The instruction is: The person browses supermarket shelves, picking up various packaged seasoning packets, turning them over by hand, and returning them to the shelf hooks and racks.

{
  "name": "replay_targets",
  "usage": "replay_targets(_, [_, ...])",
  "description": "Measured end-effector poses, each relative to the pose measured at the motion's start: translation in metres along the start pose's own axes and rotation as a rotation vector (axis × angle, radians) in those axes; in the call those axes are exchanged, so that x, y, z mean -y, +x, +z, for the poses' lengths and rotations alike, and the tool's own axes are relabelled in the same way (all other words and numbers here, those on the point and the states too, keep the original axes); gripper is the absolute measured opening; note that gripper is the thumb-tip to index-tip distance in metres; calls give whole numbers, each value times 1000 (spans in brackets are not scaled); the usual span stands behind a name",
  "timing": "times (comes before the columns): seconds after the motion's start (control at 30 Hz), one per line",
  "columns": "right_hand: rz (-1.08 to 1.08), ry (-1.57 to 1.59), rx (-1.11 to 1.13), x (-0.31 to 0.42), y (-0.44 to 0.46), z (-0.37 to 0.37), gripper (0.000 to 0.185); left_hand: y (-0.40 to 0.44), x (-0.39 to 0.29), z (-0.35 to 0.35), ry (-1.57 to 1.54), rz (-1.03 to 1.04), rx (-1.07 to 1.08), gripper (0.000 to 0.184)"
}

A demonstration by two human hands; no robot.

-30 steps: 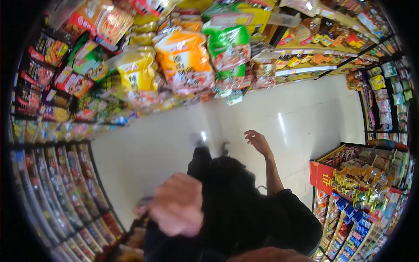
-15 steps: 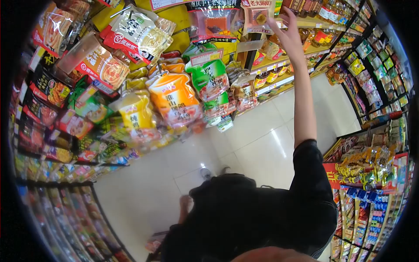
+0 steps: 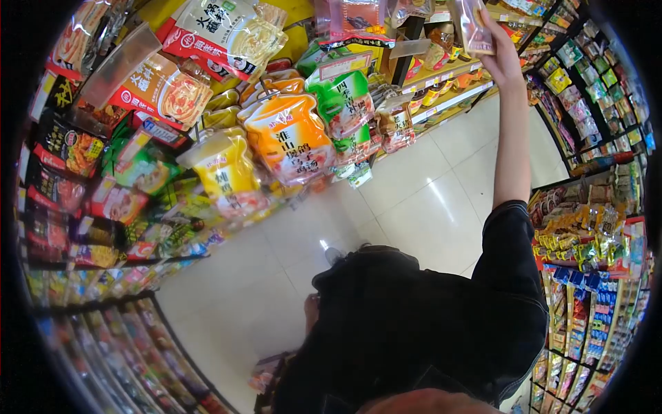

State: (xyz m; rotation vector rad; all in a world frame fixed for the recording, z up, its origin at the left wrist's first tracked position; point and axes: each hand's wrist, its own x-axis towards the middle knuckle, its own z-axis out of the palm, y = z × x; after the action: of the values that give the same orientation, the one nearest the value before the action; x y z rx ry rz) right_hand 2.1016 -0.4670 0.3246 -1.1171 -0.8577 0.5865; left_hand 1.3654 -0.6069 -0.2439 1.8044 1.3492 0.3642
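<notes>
My right hand (image 3: 502, 56) is raised at the top right, its fingers wrapped round the edge of a hotpot seasoning packet (image 3: 473, 26). The packet is pale, reddish-brown and in clear plastic, turned so that its printed front is not readable. Left of it hang a clear pouch with a dark red block (image 3: 355, 19) and another small packet (image 3: 414, 8). My left hand (image 3: 312, 312) shows only in part beside my dark clothing, low in the view. Its fingers are too hidden to read. Below it a blurred reddish item (image 3: 265, 378) shows partly behind my body.
Hanging soup pouches, orange (image 3: 288, 141), green (image 3: 343, 100) and yellow (image 3: 224, 172), jut out from the rack on the left. Bottles stand on a shelf (image 3: 448, 96) behind my right arm. More stocked shelves (image 3: 586, 310) line the right side. Pale tiled floor (image 3: 414, 186) lies between.
My right hand has closed on the seasoning packet and drawn it to the right, away from the hanging row. The whole view has shifted slightly.
</notes>
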Motion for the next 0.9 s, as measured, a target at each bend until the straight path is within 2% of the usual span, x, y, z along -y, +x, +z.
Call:
replay_targets(0.1, [59,-147,58,13,-30,3,47,41,-47,-26,-418,-379,135,16])
replay_targets(0.13, [81,-194,90,15,-41,4,45,52,-64,-35,-324,-323,159,16])
replay_targets(0.2, [19,-281,-19,4,-69,7,50,75,-100,-54,-134,-213,198,16])
replay_targets(0.27, [12,-308,-72,-14,-108,-2,50,95,-135,-61,-133,-57,220,14])
replay_targets(0.37, [131,-379,-1,-54,-165,-36,50,120,-263,-72,-327,92,261,10])
replay_targets(0.47, [276,-322,135,-60,-182,-10,48,153,-407,-89,-410,340,330,8])
replay_targets(0.5, [319,-330,173,-61,-179,-5,48,168,-449,-90,-367,508,259,9])
replay_targets(0.53, [359,-338,217,-67,-175,-6,48,183,-488,-86,-493,550,206,11])
replay_targets(0.6, [419,-353,312,-88,-155,-23,45,223,-558,-74,-434,680,5,15])
replay_targets(0.67, [390,-412,420,-104,-126,-35,43,251,-610,-51,-448,716,-115,20])
replay_targets(0.7, [237,-453,461,-113,-114,-38,40,263,-629,-37,-500,702,-138,23])
replay_targets(0.8, [279,-383,509,-129,-78,-51,36,293,-653,-6,-489,391,-49,25])
replay_targets(0.83, [222,-403,500,-144,-67,-59,34,313,-649,8,-522,488,-129,25])
replay_targets(0.9, [140,-306,503,-168,-41,-61,34,335,-663,14,-661,446,-160,25])
